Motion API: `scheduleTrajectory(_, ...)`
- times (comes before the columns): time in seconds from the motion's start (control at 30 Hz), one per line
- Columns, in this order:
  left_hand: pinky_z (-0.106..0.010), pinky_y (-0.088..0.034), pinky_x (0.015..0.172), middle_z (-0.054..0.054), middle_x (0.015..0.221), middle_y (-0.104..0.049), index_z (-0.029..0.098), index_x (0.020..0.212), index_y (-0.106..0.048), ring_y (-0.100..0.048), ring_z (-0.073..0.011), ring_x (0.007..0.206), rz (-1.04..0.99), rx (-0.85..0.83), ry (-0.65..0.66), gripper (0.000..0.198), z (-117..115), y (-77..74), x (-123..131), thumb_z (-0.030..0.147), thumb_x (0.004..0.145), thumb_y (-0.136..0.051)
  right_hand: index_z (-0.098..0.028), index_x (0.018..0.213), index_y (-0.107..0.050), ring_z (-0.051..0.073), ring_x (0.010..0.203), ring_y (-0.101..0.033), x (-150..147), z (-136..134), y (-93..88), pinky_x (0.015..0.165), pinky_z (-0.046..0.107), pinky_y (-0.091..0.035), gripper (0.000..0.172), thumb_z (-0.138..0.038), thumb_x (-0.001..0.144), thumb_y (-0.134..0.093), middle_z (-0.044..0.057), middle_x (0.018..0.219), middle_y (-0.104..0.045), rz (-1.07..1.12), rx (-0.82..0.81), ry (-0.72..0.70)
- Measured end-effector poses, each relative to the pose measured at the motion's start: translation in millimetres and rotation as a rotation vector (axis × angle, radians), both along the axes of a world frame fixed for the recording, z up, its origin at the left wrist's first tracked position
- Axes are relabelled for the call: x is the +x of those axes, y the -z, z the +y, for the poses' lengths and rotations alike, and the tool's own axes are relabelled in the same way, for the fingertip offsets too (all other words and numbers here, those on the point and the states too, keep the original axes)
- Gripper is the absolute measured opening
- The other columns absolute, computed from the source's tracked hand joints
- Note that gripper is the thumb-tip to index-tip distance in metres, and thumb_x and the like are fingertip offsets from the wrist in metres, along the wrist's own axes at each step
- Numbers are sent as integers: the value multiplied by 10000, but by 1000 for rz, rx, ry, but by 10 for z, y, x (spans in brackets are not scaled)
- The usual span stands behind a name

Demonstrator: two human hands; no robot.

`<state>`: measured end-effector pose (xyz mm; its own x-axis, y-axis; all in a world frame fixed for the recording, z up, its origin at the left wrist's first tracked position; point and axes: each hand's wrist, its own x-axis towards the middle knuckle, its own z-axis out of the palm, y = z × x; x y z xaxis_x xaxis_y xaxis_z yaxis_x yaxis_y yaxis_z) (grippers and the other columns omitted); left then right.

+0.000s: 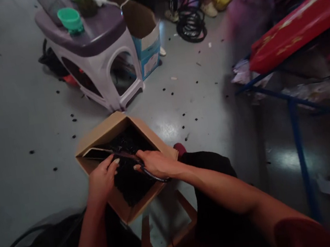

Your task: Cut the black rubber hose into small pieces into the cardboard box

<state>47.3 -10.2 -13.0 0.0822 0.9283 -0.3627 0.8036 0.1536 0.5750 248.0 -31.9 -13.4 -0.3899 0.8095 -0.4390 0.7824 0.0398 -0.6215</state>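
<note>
An open cardboard box [106,139] sits just in front of me, filled with small black pieces [131,176]. My left hand [102,178] is at the near left of the box, its fingertips pressed on a dark cord [123,155]. That cord runs across the box's opening from a flat dark strip [94,154] near the left flap. My right hand [156,163] closes around the cord, whose blue-and-white braided end [155,177] hangs below it. The box's near corner is partly hidden by my arms.
A lilac-and-purple plastic stool [96,63] holds a green cup [70,20]. Beside it stands a blue-and-white carton [145,47]. Black pellets dot the grey floor [30,117]. A black cable coil [191,25] lies ahead, and a red board on a blue metal frame [292,29] stands right.
</note>
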Motion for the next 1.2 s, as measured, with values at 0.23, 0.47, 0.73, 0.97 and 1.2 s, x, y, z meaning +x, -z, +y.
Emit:
scheduleTrajectory(0.23,-304,-540,746,-60,970,-734,226,983,-697,-691,-256,901,70,-36,120,331,12,70,-44,325,810,-434,-196,1091,-523,283,851,-669,29,-3,-74,685,358,-464,281,-390,921,-414,137,977,-703,-53,-70,-47)
scheduleTrajectory(0.47,-294,-522,738,-74,910,-695,202,837,-625,-678,-221,805,101,-188,284,212,24,175,-113,186,730,-442,-184,1117,-541,311,850,-685,14,-55,-85,666,362,-472,295,-347,897,-431,157,957,-711,-102,-80,-92)
scheduleTrajectory(0.73,-230,-449,568,-21,671,-609,213,782,-497,-621,-162,594,59,-293,228,86,-42,231,-92,219,811,-417,-197,1131,-550,305,845,-687,9,-94,-85,655,348,-473,320,-383,894,-445,146,951,-712,-97,-118,-102)
scheduleTrajectory(0.97,-202,-402,548,-27,693,-620,208,785,-429,-610,-136,583,104,-351,253,132,-57,241,-62,215,892,-352,-225,1111,-574,291,852,-692,33,-131,-82,634,314,-452,299,-381,880,-468,112,951,-715,-116,-143,-73)
scheduleTrajectory(1.2,-290,-472,681,-160,882,-709,141,884,-576,-688,-238,804,220,-222,443,162,-98,-52,133,171,900,-417,-197,1108,-562,268,849,-689,-30,-173,164,638,294,-445,268,-325,883,-490,132,939,-717,-178,-183,-93)
